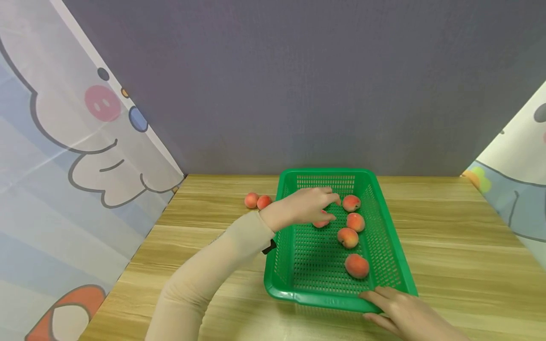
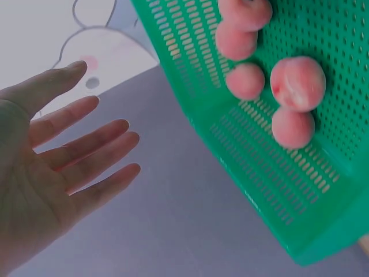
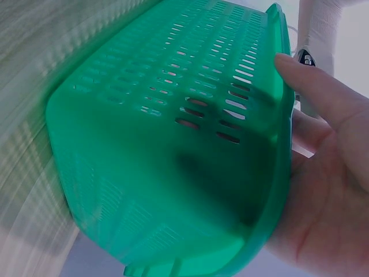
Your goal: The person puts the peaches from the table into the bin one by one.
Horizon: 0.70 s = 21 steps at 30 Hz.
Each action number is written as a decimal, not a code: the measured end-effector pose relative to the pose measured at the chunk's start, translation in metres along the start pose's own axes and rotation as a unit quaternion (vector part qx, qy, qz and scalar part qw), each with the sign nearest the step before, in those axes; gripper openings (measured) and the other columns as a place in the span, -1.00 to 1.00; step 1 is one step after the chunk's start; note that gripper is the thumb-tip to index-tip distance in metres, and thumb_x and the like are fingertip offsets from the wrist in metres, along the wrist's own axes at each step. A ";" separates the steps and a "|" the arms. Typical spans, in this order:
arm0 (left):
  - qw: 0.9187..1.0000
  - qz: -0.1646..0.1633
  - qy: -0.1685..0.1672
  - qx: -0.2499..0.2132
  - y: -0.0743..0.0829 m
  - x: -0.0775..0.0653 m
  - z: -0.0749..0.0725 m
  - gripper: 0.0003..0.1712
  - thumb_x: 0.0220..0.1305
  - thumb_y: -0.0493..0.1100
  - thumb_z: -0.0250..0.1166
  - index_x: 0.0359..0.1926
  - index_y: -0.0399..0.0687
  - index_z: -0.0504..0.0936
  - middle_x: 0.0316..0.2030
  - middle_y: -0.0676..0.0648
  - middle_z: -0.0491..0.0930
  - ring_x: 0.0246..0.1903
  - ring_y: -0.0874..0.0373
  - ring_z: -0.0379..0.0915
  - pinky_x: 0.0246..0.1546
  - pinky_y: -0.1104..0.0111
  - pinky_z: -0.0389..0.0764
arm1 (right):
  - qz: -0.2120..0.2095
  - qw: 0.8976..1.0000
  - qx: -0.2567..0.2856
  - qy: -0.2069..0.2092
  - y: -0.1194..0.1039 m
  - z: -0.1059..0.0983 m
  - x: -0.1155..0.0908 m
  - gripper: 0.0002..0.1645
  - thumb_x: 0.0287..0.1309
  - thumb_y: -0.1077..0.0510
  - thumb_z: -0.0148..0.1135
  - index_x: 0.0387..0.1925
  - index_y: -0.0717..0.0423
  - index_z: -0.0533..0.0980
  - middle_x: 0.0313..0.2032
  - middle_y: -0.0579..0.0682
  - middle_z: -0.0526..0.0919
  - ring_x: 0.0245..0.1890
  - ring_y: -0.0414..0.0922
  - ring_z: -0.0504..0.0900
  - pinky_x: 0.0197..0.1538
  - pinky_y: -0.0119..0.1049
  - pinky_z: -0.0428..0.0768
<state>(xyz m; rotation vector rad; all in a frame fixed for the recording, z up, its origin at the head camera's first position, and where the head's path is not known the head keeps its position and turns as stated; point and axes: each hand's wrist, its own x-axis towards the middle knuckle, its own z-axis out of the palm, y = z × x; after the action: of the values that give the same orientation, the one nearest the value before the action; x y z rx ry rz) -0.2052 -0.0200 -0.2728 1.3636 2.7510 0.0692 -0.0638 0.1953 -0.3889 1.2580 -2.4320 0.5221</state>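
A green plastic basket (image 1: pixel 307 297) with slotted walls stands on the table, with several reddish-orange peaches (image 1: pixel 357 266) inside it. Over the basket's left half is my left hand (image 1: pixel 313 204), fingers spread and holding nothing, as the left wrist view confirms. One peach (image 1: pixel 321 221) shows partly beneath that hand. At the near right corner, my right hand (image 1: pixel 398 310) grips the basket rim, its thumb on the outer side and its fingers over the edge. Through the slots in the right wrist view, reddish fruit shows only in small patches.
Two more peaches (image 1: pixel 251 200) lie on the wood-grain table (image 1: pixel 460 246) just left of the basket. Behind the table rises a grey wall (image 1: pixel 273 85). Cartoon-printed curtains (image 1: pixel 64 156) border both sides.
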 end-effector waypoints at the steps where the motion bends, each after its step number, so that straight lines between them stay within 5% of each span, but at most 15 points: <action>1: 1.000 -0.002 0.008 -0.008 -0.003 -0.002 -0.002 -0.61 0.16 -0.02 0.19 0.00 -0.03 0.47 -0.18 0.02 0.46 -0.27 0.27 0.41 -0.28 0.54 0.43 | 0.001 1.000 -0.001 0.001 0.000 0.000 0.000 -0.65 -0.18 0.03 0.37 -0.28 0.04 0.53 -0.46 -0.20 0.54 -0.48 -0.34 0.50 -0.55 -0.56 0.42; 6: 0.998 -0.015 0.046 -0.042 -0.016 -0.014 -0.006 -0.73 0.18 -0.08 0.17 -0.09 -0.03 0.50 -0.17 0.02 0.47 -0.21 0.22 0.41 -0.22 0.46 0.43 | 0.004 1.000 0.002 -0.014 0.001 0.000 0.000 -0.65 -0.13 0.01 0.33 -0.27 0.07 0.53 -0.45 -0.15 0.55 -0.47 -0.30 0.52 -0.56 -0.51 0.44; 21: 0.985 -0.086 0.149 -0.023 -0.054 -0.039 -0.004 -0.67 0.15 -0.09 0.20 -0.07 -0.12 0.52 -0.14 -0.06 0.51 -0.16 0.11 0.47 -0.18 0.34 0.48 | 0.000 1.000 -0.004 -0.012 0.002 0.000 0.000 -0.66 -0.10 -0.03 0.30 -0.27 0.06 0.52 -0.46 -0.16 0.54 -0.48 -0.32 0.50 -0.55 -0.53 0.43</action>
<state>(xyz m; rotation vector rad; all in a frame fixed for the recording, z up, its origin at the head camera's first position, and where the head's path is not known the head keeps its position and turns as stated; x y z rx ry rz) -0.2254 -0.0838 -0.2713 1.1837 3.0753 0.3530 -0.0652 0.1962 -0.3893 1.2686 -2.4503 0.5007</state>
